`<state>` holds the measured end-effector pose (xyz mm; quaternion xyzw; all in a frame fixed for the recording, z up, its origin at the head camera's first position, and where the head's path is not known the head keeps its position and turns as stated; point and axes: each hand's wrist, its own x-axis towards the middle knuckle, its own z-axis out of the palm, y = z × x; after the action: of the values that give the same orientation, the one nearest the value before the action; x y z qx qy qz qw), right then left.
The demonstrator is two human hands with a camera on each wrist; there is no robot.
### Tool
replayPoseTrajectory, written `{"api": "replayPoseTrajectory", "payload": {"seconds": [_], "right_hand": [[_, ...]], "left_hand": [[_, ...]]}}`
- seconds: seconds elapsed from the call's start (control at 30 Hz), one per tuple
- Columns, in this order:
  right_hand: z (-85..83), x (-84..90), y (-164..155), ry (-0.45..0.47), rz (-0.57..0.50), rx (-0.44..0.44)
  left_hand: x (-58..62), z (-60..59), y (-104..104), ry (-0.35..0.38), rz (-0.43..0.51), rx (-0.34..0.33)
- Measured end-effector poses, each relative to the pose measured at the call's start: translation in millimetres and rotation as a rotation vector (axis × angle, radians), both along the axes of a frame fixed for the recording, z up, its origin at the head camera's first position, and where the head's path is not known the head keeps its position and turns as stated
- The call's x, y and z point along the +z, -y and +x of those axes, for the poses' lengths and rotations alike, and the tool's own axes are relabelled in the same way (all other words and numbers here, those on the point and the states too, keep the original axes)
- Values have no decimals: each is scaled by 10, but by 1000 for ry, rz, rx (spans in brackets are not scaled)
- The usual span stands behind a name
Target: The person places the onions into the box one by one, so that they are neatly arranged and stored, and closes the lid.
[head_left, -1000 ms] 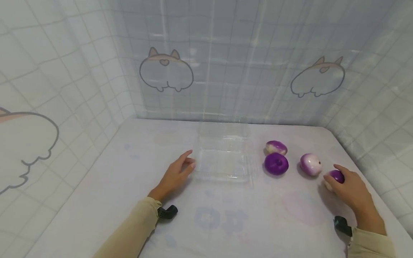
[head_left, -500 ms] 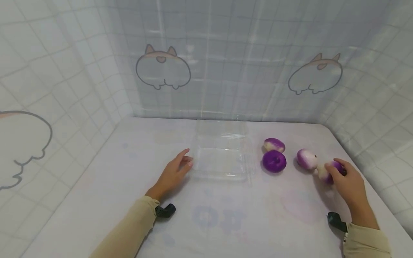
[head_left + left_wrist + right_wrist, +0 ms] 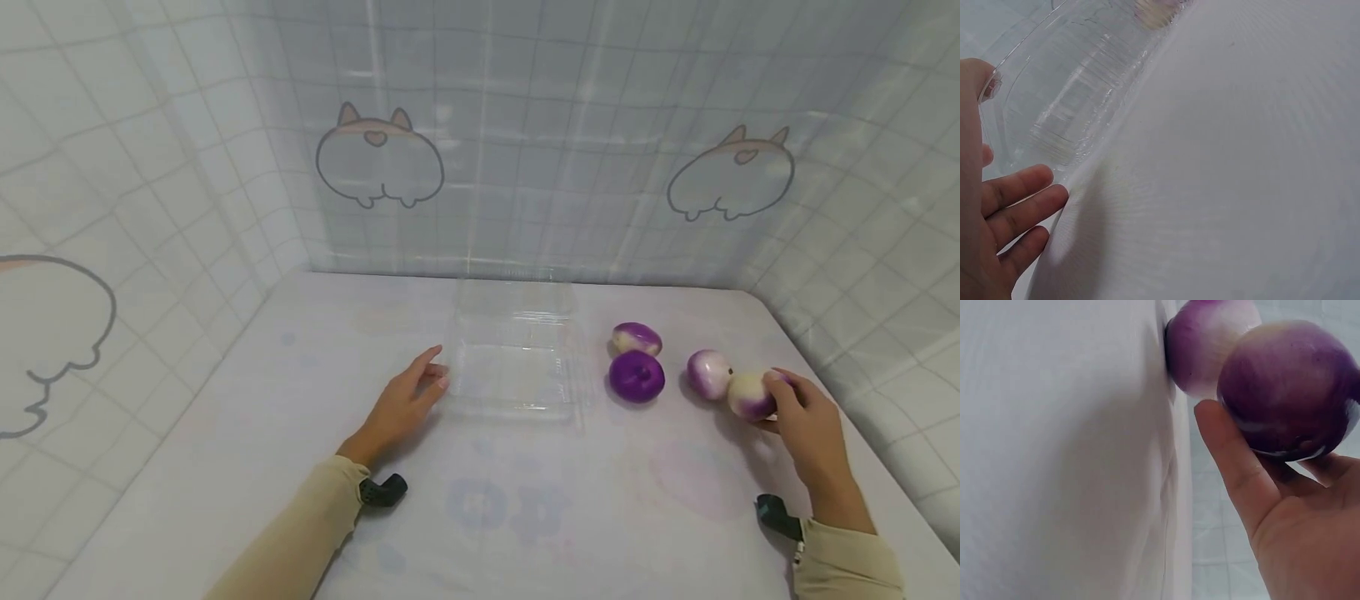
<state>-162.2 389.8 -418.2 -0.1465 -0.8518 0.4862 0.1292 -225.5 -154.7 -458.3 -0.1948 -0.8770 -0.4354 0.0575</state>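
Note:
My right hand (image 3: 808, 429) grips a purple-and-white onion (image 3: 750, 396) between thumb and fingers at the right of the table. In the right wrist view that onion (image 3: 1288, 390) appears up off the cloth, its purple side toward the camera. Just to its left is a second onion (image 3: 708, 374), pale with purple. A clear plastic container (image 3: 513, 408) stands mid-table, lid side toward the back. My left hand (image 3: 399, 410) is at its left side, fingers loosely bent and holding nothing. In the left wrist view the fingers (image 3: 1029, 212) lie near the container's wall (image 3: 1054, 119); contact is uncertain.
Two more onions sit right of the container: a dark purple one (image 3: 637, 377) in front and a purple-and-white one (image 3: 637, 337) behind it. A white patterned cloth (image 3: 570, 517) covers the table. Tile-patterned sheets (image 3: 525, 150) enclose the back and sides.
My right hand has moved slightly left with the onion and turned it, so its pale side now faces the head camera. The left hand stays beside the container.

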Motion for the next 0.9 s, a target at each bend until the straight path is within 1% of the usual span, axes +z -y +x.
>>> {"api": "replayPoseTrajectory", "payload": {"seconds": [0.13, 0.27, 0.43, 0.53, 0.6, 0.63, 0.73, 0.83, 0.9], "right_hand": [[0, -1, 10, -11, -42, 37], [8, -9, 1, -28, -46, 62], [4, -9, -8, -49, -34, 76], [2, 2, -3, -58, -61, 77], [6, 10, -2, -85, -153, 76], [10, 18, -3, -104, -222, 83], [16, 46, -8, -182, -476, 130], [15, 77, -15, -247, -745, 228], [9, 90, -13, -280, -867, 299]], "left_hand": [[-7, 2, 5, -3, -9, -6], [-9, -3, 6, -3, -23, -5], [2, -8, 8, 2, -40, 1], [6, -7, 11, 13, -46, 5], [7, -2, 13, 19, -48, 5], [6, 0, 13, 20, -49, 3], [9, 3, 12, 21, -48, 1], [10, 2, 10, 26, -38, -1], [6, 3, 8, 35, -29, -2]]}}
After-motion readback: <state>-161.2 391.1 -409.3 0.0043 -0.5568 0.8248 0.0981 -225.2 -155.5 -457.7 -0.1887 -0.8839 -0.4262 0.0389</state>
